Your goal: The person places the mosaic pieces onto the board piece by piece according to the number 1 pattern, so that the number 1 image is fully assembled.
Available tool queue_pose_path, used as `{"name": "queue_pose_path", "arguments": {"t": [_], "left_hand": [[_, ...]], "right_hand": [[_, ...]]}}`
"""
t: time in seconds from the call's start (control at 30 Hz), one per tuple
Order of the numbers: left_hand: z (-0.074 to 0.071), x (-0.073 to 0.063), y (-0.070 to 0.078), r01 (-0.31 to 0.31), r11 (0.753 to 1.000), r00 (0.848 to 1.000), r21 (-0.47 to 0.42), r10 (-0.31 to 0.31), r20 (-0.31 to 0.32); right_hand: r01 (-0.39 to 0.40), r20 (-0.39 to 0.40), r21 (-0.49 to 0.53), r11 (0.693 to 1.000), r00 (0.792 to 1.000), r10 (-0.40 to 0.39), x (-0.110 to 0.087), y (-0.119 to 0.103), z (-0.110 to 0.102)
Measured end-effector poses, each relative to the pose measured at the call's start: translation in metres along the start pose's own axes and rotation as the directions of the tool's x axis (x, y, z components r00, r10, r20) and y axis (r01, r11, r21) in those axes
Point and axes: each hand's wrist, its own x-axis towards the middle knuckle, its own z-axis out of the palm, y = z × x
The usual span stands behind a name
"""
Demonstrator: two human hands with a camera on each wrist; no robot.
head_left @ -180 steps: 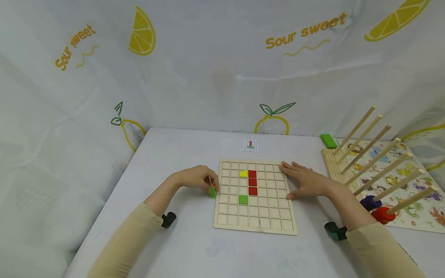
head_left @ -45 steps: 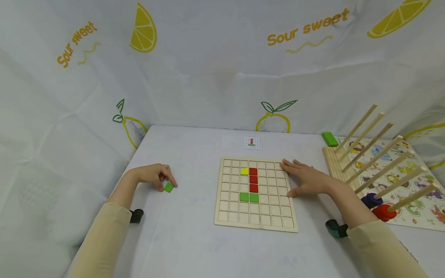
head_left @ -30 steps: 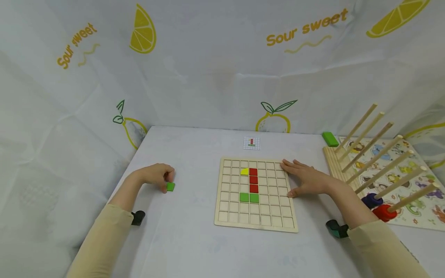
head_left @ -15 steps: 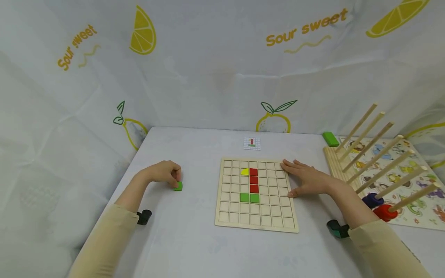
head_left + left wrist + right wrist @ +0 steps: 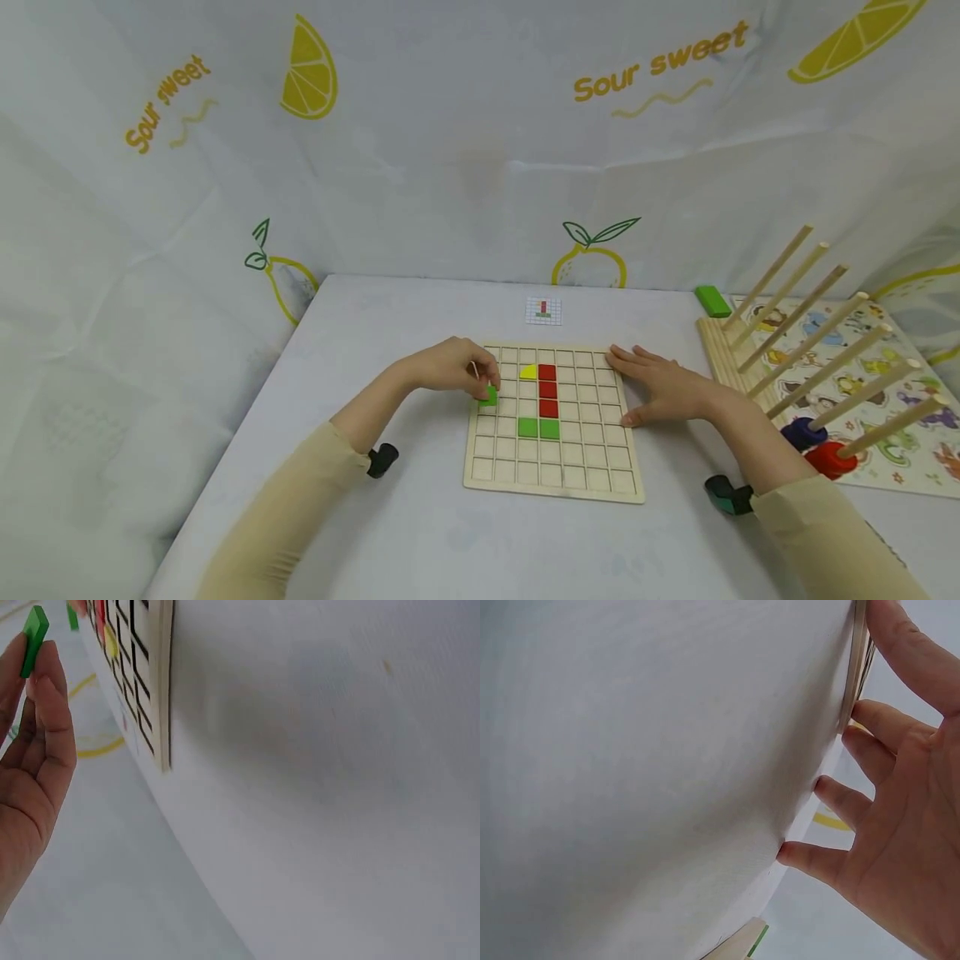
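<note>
Between thumb and fingertips, my left hand (image 5: 452, 367) pinches a green square tile (image 5: 488, 397), above the left columns of a wooden grid board (image 5: 592, 458). The left wrist view shows the tile (image 5: 34, 641) held on edge, clear of the board. On the board sit a yellow quarter-round tile (image 5: 528, 372), a column of red tiles (image 5: 547, 390) and two green tiles (image 5: 538, 428) side by side. My right hand (image 5: 663, 390) has its fingers spread and touches the board's right edge. In the right wrist view its thumb and fingertips rest at the board's edge (image 5: 853, 667) and on the table.
A small printed grid card (image 5: 543, 312) lies behind the board. To the right stands a wooden rack (image 5: 722, 358) with upright pegs and red and blue rings at its near end. Beside it are a green block (image 5: 712, 302) and an animal picture board (image 5: 892, 450).
My left hand has picked the green tile up from the table at the left and carried it right, over the board. A second green tile joined the first earlier. The right hand stays put.
</note>
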Motion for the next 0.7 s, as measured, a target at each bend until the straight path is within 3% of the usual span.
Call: {"name": "queue_pose_path", "arguments": {"t": [0.17,0.3,0.43,0.7], "left_hand": [[0.024,0.028,0.02,-0.071,0.997,0.997,0.009,0.071,-0.018],[0.04,0.045,0.033,-0.099,0.995,0.993,-0.022,0.098,-0.066],[0.051,0.059,0.045,-0.089,0.996,0.99,-0.033,0.084,-0.116],[0.072,0.076,0.06,-0.019,0.995,0.993,0.1,0.03,-0.113]], "right_hand": [[-0.001,0.0,-0.001,1.0,1.0,0.001,0.0,0.0,-0.001],[0.015,-0.002,0.006,1.0,1.0,-0.015,0.001,0.001,-0.002],[0.023,0.0,0.015,1.0,1.0,-0.023,0.0,0.001,-0.002],[0.019,-0.005,0.007,1.0,1.0,-0.019,0.0,0.001,-0.003]]}}
